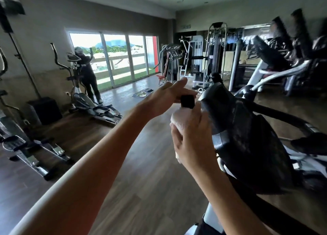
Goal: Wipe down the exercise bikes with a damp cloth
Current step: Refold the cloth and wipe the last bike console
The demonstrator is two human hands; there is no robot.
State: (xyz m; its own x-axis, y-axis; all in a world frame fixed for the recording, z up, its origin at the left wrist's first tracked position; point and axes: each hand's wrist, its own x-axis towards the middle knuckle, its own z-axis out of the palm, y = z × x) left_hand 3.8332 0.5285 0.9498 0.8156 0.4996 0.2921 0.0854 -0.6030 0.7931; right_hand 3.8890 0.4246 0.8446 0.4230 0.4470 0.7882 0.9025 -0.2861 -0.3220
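head view: right hand (192, 139) grips white cloth (178, 118) vs bike console (247, 142), mid-wipe prob. left hand (168, 95), fingers straight, rests by black handlebar end (187, 101), holding nothing. next imo: drag cloth across console face w/ firm pressure.

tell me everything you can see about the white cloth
The white cloth looks soft and slightly fluffy, like a small towel, bunched up rather than spread flat. The right hand holds it against the black console of the exercise bike, covering most of it, so only its upper left part and a bit below the hand show. Whether it is damp cannot be told.
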